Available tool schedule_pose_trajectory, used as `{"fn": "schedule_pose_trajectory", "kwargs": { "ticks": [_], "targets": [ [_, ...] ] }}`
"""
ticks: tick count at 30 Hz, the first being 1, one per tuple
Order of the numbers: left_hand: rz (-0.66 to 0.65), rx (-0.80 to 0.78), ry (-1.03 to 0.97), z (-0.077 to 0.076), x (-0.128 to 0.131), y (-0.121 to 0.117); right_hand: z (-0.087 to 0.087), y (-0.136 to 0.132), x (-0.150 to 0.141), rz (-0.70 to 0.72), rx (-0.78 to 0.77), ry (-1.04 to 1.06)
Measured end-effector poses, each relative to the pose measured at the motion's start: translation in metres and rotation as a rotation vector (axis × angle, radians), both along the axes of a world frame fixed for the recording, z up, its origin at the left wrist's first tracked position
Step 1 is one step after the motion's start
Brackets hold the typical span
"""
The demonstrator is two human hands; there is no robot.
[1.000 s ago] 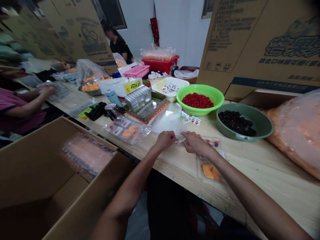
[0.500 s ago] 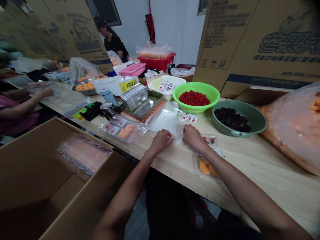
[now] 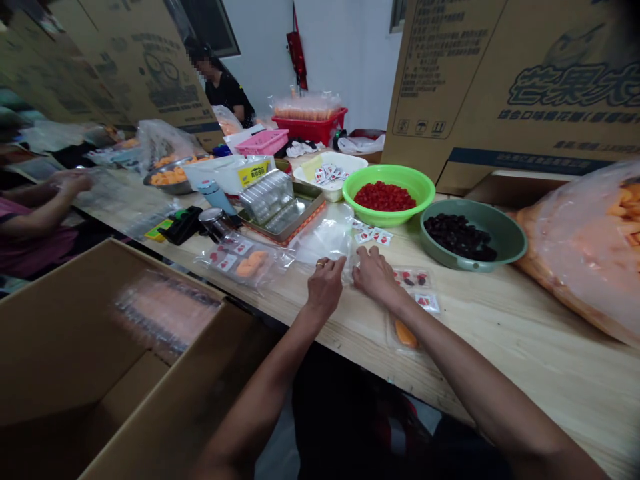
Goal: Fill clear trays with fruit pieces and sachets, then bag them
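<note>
My left hand (image 3: 325, 283) has its fingers bent in a pinch at the near edge of a clear plastic bag (image 3: 323, 239) lying flat on the table. Close by, my right hand (image 3: 373, 272) is closed at the bag's near right corner; its fingertips are partly hidden. Under my right forearm lies a clear tray (image 3: 414, 275) with red and dark pieces, a small printed sachet (image 3: 427, 302) and an orange piece (image 3: 406, 335). To the left of my hands sits a bagged tray with orange pieces (image 3: 251, 264) and sachets.
A green bowl of red pieces (image 3: 384, 198) and a dark green bowl of black pieces (image 3: 459, 238) stand behind my right hand. Nested clear trays (image 3: 269, 197) rest in a metal tin (image 3: 300, 217). An open carton (image 3: 150, 407) is at lower left. Co-workers sit further left.
My hands have moved slightly apart from their earlier meeting point, with the plastic bag's edge between them. The left fingers have stretched forward. The whole view has shifted a little.
</note>
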State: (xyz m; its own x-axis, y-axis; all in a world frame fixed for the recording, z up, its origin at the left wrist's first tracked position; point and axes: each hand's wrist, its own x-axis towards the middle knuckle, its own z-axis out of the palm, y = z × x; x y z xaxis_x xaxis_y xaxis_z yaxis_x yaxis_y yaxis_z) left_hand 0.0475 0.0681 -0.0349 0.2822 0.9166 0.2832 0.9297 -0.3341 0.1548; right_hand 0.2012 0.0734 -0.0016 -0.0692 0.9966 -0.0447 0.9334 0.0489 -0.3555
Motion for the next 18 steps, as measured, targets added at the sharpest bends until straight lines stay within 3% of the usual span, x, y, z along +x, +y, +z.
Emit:
{"fn": "schedule_pose_trajectory", "kwargs": {
  "ticks": [6,10,15,18],
  "targets": [
    [-0.101,0.204,-0.077,-0.011,-0.004,0.006,-0.001,-0.01,-0.012,0.219,0.067,-0.008],
    [-0.175,0.36,-0.164,-0.006,-0.011,0.0,0.001,0.002,-0.003,0.025,0.046,-0.104],
    [-0.61,0.481,-0.197,0.002,-0.025,-0.011,0.002,0.011,0.016,-0.061,-0.06,-0.116],
    [-0.667,0.548,-0.244,0.004,-0.03,-0.011,0.002,0.01,0.017,-0.081,-0.084,-0.052]
  ]
}}
